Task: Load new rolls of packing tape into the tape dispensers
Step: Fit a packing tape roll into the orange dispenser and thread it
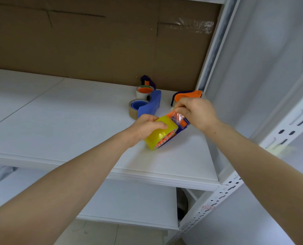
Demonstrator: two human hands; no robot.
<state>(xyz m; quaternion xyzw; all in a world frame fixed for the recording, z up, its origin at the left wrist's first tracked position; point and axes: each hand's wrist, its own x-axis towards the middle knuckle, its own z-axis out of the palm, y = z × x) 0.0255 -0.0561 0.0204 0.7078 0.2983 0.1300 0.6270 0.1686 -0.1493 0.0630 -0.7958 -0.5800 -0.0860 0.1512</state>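
Steadying the yellow-tinted clear tape roll (160, 134), already seated in the blue-and-orange plastic dispenser (180, 123) at frame centre above the white shelf (76, 121), the left grip (147, 128) is curled round it, so that the clear tape end (176, 115) pinched by the right grip (195, 112) can likely be threaded; higher in frame, a blue dispenser (151, 105) is loaded with a brown roll (132, 110)

White shelf (76, 121), blue dispenser (155, 103), orange dispenser (188, 95)

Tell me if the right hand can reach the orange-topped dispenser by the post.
Likely yes: the orange-topped dispenser lies just behind the right hand, nothing between; that hand pinches the tape end.
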